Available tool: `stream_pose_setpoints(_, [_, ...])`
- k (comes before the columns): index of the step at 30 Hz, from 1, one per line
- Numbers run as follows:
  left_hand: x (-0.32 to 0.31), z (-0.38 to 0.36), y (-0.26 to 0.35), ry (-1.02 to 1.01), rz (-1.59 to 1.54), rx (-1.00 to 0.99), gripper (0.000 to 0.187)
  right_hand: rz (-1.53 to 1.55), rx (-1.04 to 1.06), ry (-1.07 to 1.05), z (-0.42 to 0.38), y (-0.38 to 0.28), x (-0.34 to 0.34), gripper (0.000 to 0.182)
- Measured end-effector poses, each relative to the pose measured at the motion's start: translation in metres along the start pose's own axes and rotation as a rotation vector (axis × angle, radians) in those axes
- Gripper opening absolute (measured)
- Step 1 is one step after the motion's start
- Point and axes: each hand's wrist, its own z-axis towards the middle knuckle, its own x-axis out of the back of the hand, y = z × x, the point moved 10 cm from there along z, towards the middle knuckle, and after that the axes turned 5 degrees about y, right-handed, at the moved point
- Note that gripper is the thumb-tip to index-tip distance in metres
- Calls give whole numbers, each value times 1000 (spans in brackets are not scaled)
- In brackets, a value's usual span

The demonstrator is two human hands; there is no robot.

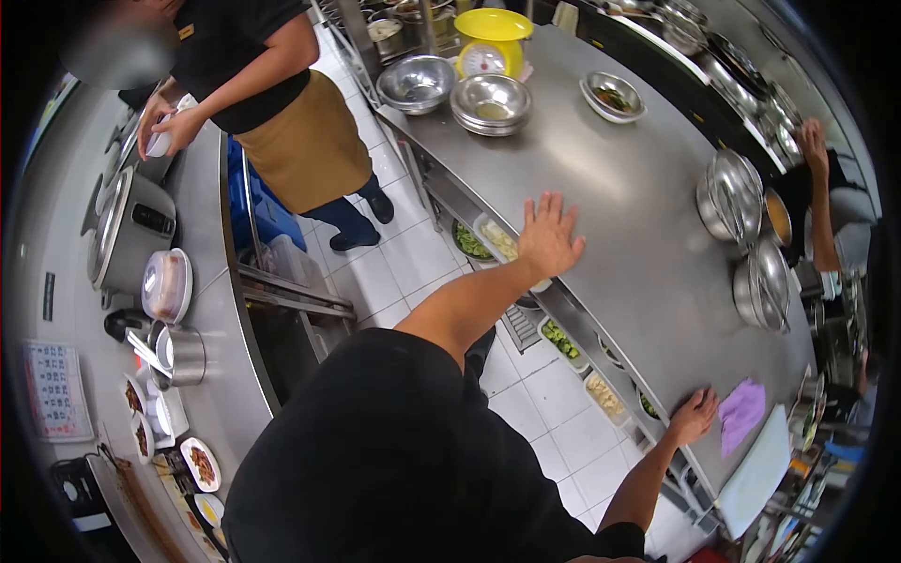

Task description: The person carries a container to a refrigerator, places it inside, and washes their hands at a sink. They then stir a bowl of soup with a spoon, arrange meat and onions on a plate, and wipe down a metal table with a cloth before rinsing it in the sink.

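Observation:
My left hand point(552, 235) rests on the edge of the stainless steel table point(619, 235), fingers spread and nothing in them. Lower along the same edge lies my right hand point(694, 418), its fingers loosely bent on the steel and holding nothing that I can see. Just beside its fingertips is a crumpled purple cloth point(742, 415). A pale cutting board point(756, 472) lies at the table corner past the cloth.
Steel bowls point(491, 101), a yellow kitchen scale point(493, 42) and a bowl of food point(613, 97) stand on the table. Strainers point(732, 197) line its far side. Food trays point(561, 343) fill the shelf below. A co-worker point(272, 94) holds a white container by the left counter point(202, 244).

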Motion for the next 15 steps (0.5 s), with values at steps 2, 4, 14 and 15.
stream_pose_setpoints(2, [1,-3,3,-2,-29,-65,60,6,19,0,2,-1,0,50])
stream_pose_setpoints(4, [4,-9,6,6,-63,-160,57,22,41,-5,4,3,-6,51])
stream_pose_setpoints(14, [74,12,-276,17,13,368,62,-21,49,-41,8,-1,-7,53])
stream_pose_setpoints(15, [82,-6,-349,188,-243,854,66,-42,63,-40,9,0,-9,53])
